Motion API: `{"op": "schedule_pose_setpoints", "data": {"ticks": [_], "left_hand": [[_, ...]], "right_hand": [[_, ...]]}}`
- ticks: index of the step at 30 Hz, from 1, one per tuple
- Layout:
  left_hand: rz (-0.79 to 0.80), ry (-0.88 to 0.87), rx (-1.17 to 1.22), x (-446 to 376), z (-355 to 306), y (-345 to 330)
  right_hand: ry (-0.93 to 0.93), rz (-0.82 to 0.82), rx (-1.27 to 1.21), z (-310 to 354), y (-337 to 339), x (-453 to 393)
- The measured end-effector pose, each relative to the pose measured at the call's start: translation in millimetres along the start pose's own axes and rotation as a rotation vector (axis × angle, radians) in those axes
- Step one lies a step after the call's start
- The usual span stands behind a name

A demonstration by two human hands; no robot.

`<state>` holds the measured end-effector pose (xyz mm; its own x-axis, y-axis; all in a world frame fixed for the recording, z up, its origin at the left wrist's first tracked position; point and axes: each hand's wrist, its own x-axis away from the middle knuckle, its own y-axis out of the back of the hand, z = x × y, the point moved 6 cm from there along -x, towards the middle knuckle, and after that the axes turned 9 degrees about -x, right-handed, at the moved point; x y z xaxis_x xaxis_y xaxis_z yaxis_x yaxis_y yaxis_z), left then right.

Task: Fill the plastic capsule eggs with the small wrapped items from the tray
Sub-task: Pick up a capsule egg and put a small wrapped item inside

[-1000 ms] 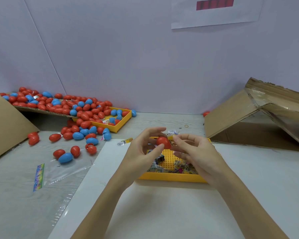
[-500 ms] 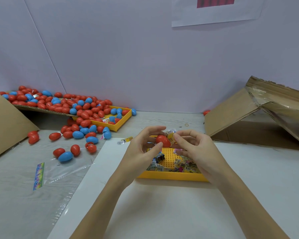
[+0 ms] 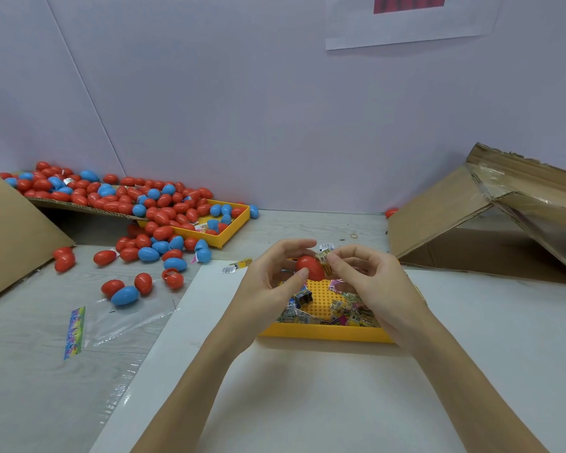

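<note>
Two hands (image 3: 321,276) on one red egg (image 3: 310,268) (two yellow trays (image 3: 324,333)).

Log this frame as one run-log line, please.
step: filling egg | left hand: holds red egg | right hand: pinches yellow wrapped item at egg | over: yellow tray

Legible text: none.
The white sheet (image 3: 409,19) on the wall carries a red bar whose marks are too blurred to read; the wrapped items (image 3: 350,317) in the yellow tray (image 3: 324,333) show print, possibly barcodes, likewise unreadable.
</note>
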<state>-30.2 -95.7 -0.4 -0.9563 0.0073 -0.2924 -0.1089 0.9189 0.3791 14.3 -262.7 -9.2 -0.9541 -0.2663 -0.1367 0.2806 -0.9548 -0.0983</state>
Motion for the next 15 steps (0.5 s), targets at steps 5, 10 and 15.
{"op": "schedule_pose_setpoints", "data": {"ticks": [5,10,15], "left_hand": [[-0.001,-0.007,-0.041,-0.9,1.3,-1.4],[-0.025,-0.030,-0.113,-1.2,1.9,-0.1],[-0.048,-0.028,-0.119,-1.7,3.3,0.3]], "right_hand": [[0.031,0.014,0.091,0.3,-2.1,0.1],[0.063,0.038,0.167,1.9,-3.8,1.0],[0.074,0.018,0.178,2.7,-2.6,1.0]]}}
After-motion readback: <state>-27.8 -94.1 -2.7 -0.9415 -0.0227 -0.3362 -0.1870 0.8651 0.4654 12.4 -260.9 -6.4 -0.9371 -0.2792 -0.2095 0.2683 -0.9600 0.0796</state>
